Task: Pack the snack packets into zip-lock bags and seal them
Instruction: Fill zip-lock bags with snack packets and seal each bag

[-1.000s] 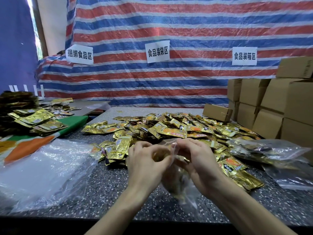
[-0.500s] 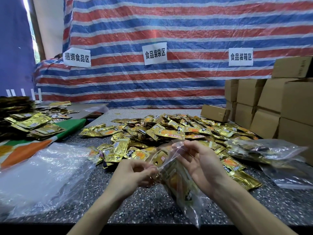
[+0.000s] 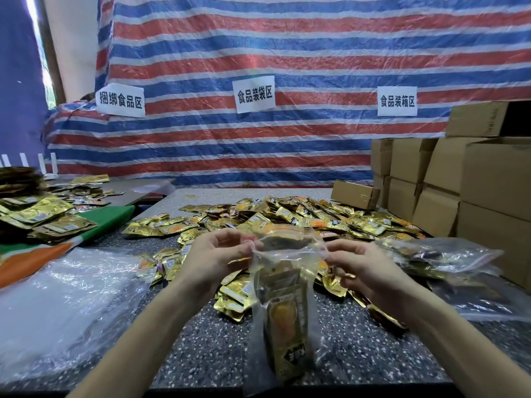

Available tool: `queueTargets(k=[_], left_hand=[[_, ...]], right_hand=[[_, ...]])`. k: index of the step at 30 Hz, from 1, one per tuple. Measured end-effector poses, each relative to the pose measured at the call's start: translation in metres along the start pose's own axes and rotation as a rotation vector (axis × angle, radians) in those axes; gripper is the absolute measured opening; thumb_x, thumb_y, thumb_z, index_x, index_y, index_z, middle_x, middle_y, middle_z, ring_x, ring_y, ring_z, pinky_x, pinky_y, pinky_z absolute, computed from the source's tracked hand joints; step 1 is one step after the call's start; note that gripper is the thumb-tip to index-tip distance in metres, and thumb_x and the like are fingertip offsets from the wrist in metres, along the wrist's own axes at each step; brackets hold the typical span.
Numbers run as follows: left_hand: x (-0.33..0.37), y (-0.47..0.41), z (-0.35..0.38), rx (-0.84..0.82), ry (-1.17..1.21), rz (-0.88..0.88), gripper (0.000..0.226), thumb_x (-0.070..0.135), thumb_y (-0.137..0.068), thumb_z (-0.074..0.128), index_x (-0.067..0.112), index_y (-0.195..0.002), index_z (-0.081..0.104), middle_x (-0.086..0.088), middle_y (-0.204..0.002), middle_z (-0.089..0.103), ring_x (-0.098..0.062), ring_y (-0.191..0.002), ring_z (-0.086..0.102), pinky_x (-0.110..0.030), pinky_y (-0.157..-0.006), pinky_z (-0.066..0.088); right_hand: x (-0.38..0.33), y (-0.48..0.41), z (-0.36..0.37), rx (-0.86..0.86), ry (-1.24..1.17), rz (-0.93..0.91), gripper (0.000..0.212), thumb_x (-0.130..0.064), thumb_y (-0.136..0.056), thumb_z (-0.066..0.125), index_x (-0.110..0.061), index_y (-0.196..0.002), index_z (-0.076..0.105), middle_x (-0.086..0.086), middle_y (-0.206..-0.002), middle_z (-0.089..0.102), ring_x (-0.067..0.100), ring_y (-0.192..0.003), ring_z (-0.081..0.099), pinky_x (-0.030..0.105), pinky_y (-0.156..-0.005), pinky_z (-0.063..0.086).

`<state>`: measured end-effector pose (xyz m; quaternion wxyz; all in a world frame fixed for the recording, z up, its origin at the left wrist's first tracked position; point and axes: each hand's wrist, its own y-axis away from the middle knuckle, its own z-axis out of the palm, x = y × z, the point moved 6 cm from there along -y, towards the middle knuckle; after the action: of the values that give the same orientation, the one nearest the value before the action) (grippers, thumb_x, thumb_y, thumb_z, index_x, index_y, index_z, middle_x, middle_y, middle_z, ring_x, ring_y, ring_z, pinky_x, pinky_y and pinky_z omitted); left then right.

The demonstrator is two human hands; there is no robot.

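While the filled zip-lock bag [image 3: 283, 305] hangs upright at lower centre | left hand [image 3: 218, 259] and right hand [image 3: 365, 268] each have fingers clamped on a top corner, probably pulling the mouth taut and flat for sealing | loose snack packets [image 3: 287, 214] heaped behind on the tabletop [image 3: 201, 340], within reach.

A tarpaulin [image 3: 287, 61] striped red, white and blue hung as the back wall, bearing three white paper signs [image 3: 255, 94] printed in black Chinese characters. Daylight entered through a narrow window [image 3: 49, 90] at the upper left, beside a dark blue curtain [image 3: 17, 96]. Brown cardboard boxes [image 3: 488, 179] stood stacked along the right edge of the speckled grey table [image 3: 201, 349]. A green and orange cloth [image 3: 115, 218] lay off its left edge.
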<state>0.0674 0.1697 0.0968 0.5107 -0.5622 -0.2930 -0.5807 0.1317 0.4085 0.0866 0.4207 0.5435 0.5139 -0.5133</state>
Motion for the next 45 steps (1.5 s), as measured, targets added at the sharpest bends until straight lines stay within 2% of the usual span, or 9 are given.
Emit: queueTargets(k=[4, 8, 16, 20, 26, 29, 33, 37, 45], left_hand=[[-0.006, -0.008, 0.002, -0.065, 0.089, -0.053, 0.018, 0.006, -0.071, 0.07, 0.003, -0.087, 0.077, -0.02, -0.105, 0.074, -0.024, -0.091, 0.073, -0.034, -0.075, 0.061], [-0.014, -0.011, -0.001, -0.046, 0.182, -0.095, 0.025, 0.0, -0.073, 0.068, -0.001, -0.096, 0.076, -0.022, -0.108, 0.073, -0.026, -0.092, 0.073, -0.031, -0.074, 0.062], [-0.008, -0.012, -0.024, 0.166, 0.081, -0.063, 0.026, 0.003, -0.064, 0.073, -0.003, -0.089, 0.073, -0.022, -0.093, 0.075, -0.026, -0.075, 0.074, -0.029, -0.057, 0.059], [0.02, -0.009, -0.023, 0.11, -0.125, 0.16, 0.016, -0.001, -0.072, 0.074, 0.007, -0.086, 0.077, -0.016, -0.089, 0.077, -0.028, -0.082, 0.074, -0.029, -0.066, 0.06], [0.042, 0.011, -0.002, -0.006, -0.659, 0.605, 0.035, -0.02, -0.086, 0.056, 0.012, -0.092, 0.07, -0.004, -0.088, 0.072, -0.015, -0.089, 0.07, -0.027, -0.079, 0.058], [0.044, 0.018, 0.005, -0.063, -0.91, 0.739, 0.034, -0.022, -0.082, 0.057, 0.006, -0.09, 0.075, 0.0, -0.091, 0.067, -0.009, -0.088, 0.064, -0.021, -0.075, 0.054], [0.046, 0.022, 0.01, -0.244, -1.027, 0.731, 0.011, 0.009, -0.08, 0.072, 0.009, -0.091, 0.075, 0.002, -0.091, 0.065, -0.007, -0.085, 0.062, -0.021, -0.074, 0.055], [0.055, 0.022, 0.011, -0.356, -1.133, 0.667, 0.015, 0.033, -0.081, 0.068, 0.02, -0.087, 0.069, 0.007, -0.089, 0.063, -0.007, -0.082, 0.062, -0.024, -0.073, 0.055], [0.084, 0.009, 0.007, -0.267, -0.862, 0.557, 0.01, 0.0, -0.083, 0.074, 0.008, -0.085, 0.067, -0.005, -0.081, 0.071, -0.015, -0.076, 0.07, -0.029, -0.075, 0.059]], right_hand=[[-0.007, -0.003, 0.008, -0.068, 0.145, -0.109, 0.049, -0.035, -0.071, 0.077, -0.031, -0.119, 0.069, -0.009, -0.121, 0.071, 0.007, -0.114, 0.063, 0.031, -0.096, 0.048], [-0.008, -0.009, 0.021, -0.162, 0.054, -0.127, 0.042, -0.025, -0.074, 0.076, -0.024, -0.116, 0.069, -0.005, -0.111, 0.076, 0.004, -0.1, 0.07, 0.016, -0.074, 0.052], [-0.018, -0.012, 0.005, -0.001, -0.138, -0.236, 0.017, -0.01, -0.058, 0.081, -0.007, -0.072, 0.072, 0.016, -0.089, 0.076, 0.026, -0.078, 0.073, 0.037, -0.07, 0.062], [-0.035, -0.005, 0.0, -0.053, -0.118, -0.271, 0.012, -0.004, -0.061, 0.077, -0.01, -0.071, 0.078, 0.016, -0.08, 0.076, 0.024, -0.067, 0.073, 0.027, -0.061, 0.06], [-0.047, -0.002, -0.005, -0.118, -0.034, -0.341, 0.043, 0.019, -0.079, 0.065, -0.013, -0.106, 0.074, 0.016, -0.096, 0.073, 0.03, -0.08, 0.072, 0.038, -0.07, 0.063], [-0.052, 0.004, -0.002, -0.133, 0.168, -0.48, 0.033, 0.015, -0.088, 0.06, -0.009, -0.105, 0.074, 0.013, -0.098, 0.07, 0.026, -0.082, 0.072, 0.034, -0.07, 0.062], [-0.064, 0.011, 0.0, -0.104, 0.53, -0.639, 0.018, 0.009, -0.082, 0.072, -0.009, -0.084, 0.077, 0.006, -0.094, 0.069, 0.019, -0.087, 0.069, 0.034, -0.076, 0.061], [-0.076, 0.017, -0.001, -0.182, 0.641, -0.619, 0.005, -0.008, -0.08, 0.081, -0.009, -0.08, 0.076, 0.004, -0.091, 0.07, 0.018, -0.086, 0.069, 0.033, -0.076, 0.061], [-0.102, 0.026, -0.01, -0.086, 0.583, -0.693, 0.011, -0.002, -0.075, 0.083, -0.01, -0.08, 0.077, 0.004, -0.081, 0.076, 0.018, -0.079, 0.072, 0.031, -0.074, 0.06]])
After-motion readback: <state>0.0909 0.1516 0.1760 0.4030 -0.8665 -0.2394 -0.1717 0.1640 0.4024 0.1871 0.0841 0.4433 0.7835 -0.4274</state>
